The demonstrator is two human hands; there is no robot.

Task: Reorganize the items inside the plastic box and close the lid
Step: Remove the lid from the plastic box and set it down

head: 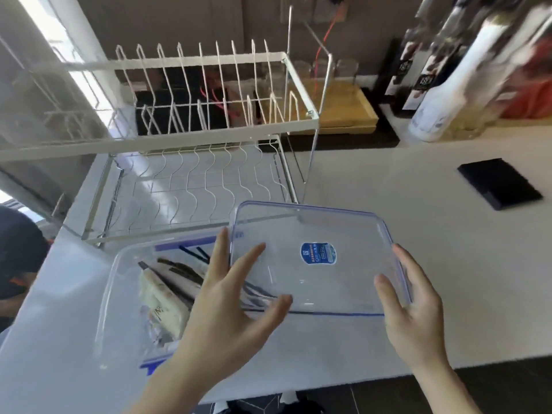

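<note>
A: Pale counter is carrying the open plastic box at left, with packets and dark sticks lying inside. Status of the lid?

B: Lid is being held between both hands, overlapping the box's right end. Left hand is spreading straight fingers against its left edge; right hand is pressing its right rim, fingers relaxed.

A: Step?

B: Closing, by my reading. Next move is calling for sliding the lid left and squaring it over the rim.

A: Obstructions?

B: White dish rack is standing just behind the box; black pad is lying well apart.
</note>
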